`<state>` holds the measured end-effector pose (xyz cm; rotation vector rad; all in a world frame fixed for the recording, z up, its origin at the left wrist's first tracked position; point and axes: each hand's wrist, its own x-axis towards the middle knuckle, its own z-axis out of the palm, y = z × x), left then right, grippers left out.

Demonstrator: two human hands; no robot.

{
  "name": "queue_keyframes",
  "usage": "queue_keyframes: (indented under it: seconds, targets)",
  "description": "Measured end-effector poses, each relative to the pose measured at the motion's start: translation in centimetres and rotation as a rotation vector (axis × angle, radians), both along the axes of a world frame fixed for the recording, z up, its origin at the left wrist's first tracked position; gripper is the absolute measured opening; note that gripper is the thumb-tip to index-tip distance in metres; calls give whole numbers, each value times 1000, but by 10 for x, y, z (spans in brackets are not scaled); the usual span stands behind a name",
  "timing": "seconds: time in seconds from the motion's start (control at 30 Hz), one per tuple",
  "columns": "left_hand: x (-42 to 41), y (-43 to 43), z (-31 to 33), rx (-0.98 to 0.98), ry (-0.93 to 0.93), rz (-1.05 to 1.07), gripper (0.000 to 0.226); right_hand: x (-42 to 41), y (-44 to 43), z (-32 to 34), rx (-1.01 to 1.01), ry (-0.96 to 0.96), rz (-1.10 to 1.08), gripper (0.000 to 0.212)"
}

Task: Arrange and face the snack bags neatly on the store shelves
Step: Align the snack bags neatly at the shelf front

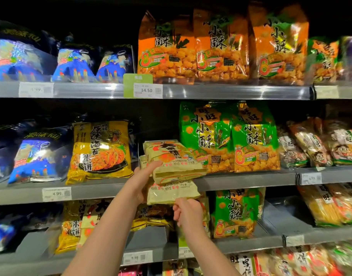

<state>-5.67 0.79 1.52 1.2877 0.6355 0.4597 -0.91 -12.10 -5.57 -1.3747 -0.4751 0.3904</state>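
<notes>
Head camera view, looking at store shelves packed with snacks. You hold a small stack of pale snack bags [177, 168] at the front lip of the middle shelf [247, 179], in the gap between a yellow bag [100, 152] on the left and two green bags [229, 136] on the right. The pale bags are cream-beige and glossy, printed with red and dark characters. They lie tilted with their faces turned up towards you. The top one rests on the shelf edge, while the lowest hangs below the lip.

Your left hand [143, 180] grips the stack from its left side. One digit lies straight across the front of the top bag, and the rest of the hand passes behind. Your right hand [188, 213] is below, its fingers curled and pinching the bottom edge of the lowest bag.

Orange bags [221, 46] stand upright on the shelf above. Blue bags [35, 158] fill the far left. A green price tag [143, 86] reads 14.50.
</notes>
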Motion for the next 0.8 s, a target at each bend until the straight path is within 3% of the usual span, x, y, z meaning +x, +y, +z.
queue_keyframes:
  seconds: [0.1,0.23,0.43,0.63,0.8]
  targets:
    - [-4,-16,-12,-62,-118,36,78,-1,-11,-9,45,22,26,35]
    - [-7,-45,-23,-55,-246,54,71,1,-30,-21,51,84,16,32]
    - [-14,-93,-41,22,-344,116,70,7,-67,-37,51,194,54,52]
    - [-28,-129,-66,59,-385,162,78,21,-112,-57,324,452,141,49]
    - [-48,-147,-86,149,-337,70,89,41,-144,-46,257,575,257,66]
